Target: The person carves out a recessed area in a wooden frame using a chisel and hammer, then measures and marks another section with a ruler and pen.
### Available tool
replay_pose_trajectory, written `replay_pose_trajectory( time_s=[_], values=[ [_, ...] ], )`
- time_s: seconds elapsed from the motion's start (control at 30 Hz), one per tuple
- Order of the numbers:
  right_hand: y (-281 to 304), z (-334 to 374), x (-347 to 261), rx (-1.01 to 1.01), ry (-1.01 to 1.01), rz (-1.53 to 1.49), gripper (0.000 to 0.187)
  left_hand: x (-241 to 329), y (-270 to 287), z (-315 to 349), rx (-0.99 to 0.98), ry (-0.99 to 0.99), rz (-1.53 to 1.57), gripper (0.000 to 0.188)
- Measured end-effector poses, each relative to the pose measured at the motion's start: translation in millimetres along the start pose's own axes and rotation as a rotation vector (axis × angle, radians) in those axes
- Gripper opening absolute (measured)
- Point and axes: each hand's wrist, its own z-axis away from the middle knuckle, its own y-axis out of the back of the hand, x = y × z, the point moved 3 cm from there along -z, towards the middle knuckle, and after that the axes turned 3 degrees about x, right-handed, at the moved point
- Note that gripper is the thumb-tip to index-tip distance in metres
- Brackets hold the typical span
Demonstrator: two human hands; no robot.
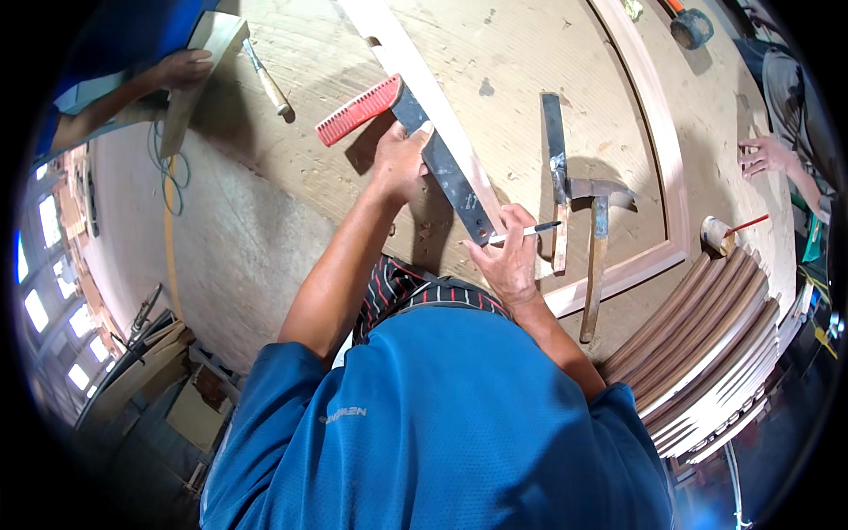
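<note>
A try square with a red ribbed stock (359, 109) and a dark blade (449, 181) lies along a long pale wooden strip (422, 84). My left hand (403, 162) is closed over the blade and the strip's edge, thumb on top. My right hand (508, 254) pinches a white marker with a black end (527, 233), its fingers close to the blade's lower end and the strip's near end. To the right of that hand lie a claw hammer (597, 238) and a long flat dark-bladed tool with a wooden handle (554, 141).
A curved wooden frame (669, 168) lies at right, near stacked curved wooden pieces (707, 327) and a cup (717, 234). A wooden-handled chisel (267, 84) and black mallet (692, 29) rest farther off. One co-worker's hand (183, 68) grips a board (199, 88); another's hand (767, 157) is at right.
</note>
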Motion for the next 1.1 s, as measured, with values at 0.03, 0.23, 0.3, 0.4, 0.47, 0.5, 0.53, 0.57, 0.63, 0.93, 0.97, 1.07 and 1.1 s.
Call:
replay_pose_trajectory(
  time_s=[0.03,0.23,0.3,0.4,0.47,0.5,0.53,0.57,0.63,0.93,0.97,1.07,1.1],
  values=[
    [2,-3,-4,-0.008,-0.002,-0.019,0.089,-5,11,-6,-0.016,0.020,0.007,0.022],
    [-4,0,-4,-0.010,-0.060,0.032,0.087,-3,20,-19,-0.087,0.030,0.032,0.024],
    [-5,-1,-6,0.009,-0.045,0.050,0.086,-3,22,-22,-0.101,0.034,0.011,0.025],
    [-5,-3,-5,0.015,-0.047,0.028,0.084,1,13,-19,-0.097,0.042,0.045,0.025],
    [-3,-2,-5,0.018,-0.052,0.034,0.083,4,6,-14,-0.091,0.054,0.083,0.025],
    [-4,-2,-6,0.017,-0.050,0.030,0.083,4,7,-14,-0.095,0.050,0.079,0.025],
    [-4,-2,-6,0.016,-0.049,0.026,0.082,3,8,-14,-0.100,0.047,0.074,0.025],
    [-4,-2,-6,0.017,-0.047,0.023,0.082,3,9,-13,-0.106,0.044,0.070,0.025],
    [-3,-2,-7,0.014,-0.041,0.025,0.081,2,14,-15,-0.112,0.043,0.044,0.026],
    [-4,-6,-8,-0.008,-0.031,0.017,0.088,-7,22,-24,-0.116,0.037,-0.036,0.024],
    [-3,1,-3,-0.019,-0.040,0.022,0.088,-7,20,-23,-0.134,0.036,-0.057,0.026],
    [1,-3,-9,0.026,-0.045,-0.008,0.083,-7,14,-18,-0.175,-0.001,0.113,0.028],
    [3,-5,-12,0.015,-0.041,-0.016,0.082,-11,20,-21,-0.158,-0.012,0.069,0.029]
  ],
)
